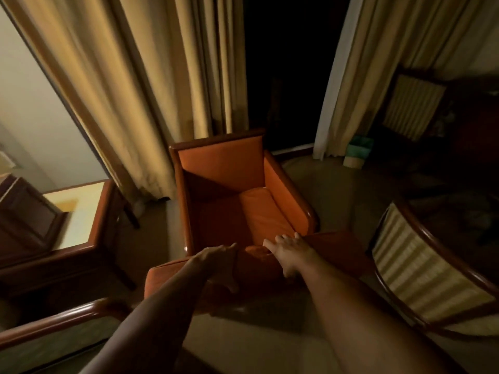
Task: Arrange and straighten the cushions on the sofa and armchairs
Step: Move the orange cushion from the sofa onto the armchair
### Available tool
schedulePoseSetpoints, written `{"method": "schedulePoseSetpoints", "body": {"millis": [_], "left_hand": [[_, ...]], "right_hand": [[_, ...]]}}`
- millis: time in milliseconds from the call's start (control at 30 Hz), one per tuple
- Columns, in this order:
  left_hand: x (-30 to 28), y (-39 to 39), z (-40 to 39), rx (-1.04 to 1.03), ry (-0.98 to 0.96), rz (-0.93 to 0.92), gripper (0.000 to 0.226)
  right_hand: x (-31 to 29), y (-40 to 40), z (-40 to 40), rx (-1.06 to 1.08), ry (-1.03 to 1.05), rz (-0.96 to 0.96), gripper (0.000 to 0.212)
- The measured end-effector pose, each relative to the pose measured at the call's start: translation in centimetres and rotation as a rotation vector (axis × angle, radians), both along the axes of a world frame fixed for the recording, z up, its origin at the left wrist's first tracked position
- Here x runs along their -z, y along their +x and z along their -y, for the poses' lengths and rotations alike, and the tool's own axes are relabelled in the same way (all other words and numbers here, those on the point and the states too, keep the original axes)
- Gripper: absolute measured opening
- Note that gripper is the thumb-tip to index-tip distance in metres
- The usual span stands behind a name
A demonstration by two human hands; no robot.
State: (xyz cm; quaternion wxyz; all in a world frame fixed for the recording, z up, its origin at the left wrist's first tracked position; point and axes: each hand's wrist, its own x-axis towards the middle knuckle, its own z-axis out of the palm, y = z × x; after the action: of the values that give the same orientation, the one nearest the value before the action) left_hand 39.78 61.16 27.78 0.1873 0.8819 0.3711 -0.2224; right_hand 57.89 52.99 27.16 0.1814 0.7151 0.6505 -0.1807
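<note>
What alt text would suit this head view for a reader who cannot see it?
Both hands, left and right, grip a large orange upholstered seat cushion in front of an orange wood-framed armchair. A smaller orange cushion lies in the chair's seat, with beige curtains behind in a dim room.

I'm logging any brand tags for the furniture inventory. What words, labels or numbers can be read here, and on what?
None can be read.
Orange armchair and the orange cushion under both hands: no tag visible.
Striped chair: no label visible.
</note>
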Motion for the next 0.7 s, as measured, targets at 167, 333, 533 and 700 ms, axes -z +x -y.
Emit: {"method": "schedulePoseSetpoints", "body": {"millis": [167,333,533,700], "left_hand": [[-2.0,5.0,-5.0,0.096,0.075,0.001,0.105],[-1.7,8.5,-13.1,0.021,-0.015,0.065,0.089],[-3.0,13.3,-23.8,-0.073,-0.162,0.156,0.093],[-4.4,16.4,-31.4,-0.039,-0.134,0.063,0.082]], "right_hand": [[-2.0,4.3,-4.4,0.026,0.021,-0.010,0.102],[-4.5,8.1,-11.9,0.019,-0.029,-0.023,0.098],[-7.7,12.5,-23.0,0.020,-0.081,-0.001,0.098],[-6.0,16.5,-31.0,0.169,-0.048,-0.151,0.067]]}}
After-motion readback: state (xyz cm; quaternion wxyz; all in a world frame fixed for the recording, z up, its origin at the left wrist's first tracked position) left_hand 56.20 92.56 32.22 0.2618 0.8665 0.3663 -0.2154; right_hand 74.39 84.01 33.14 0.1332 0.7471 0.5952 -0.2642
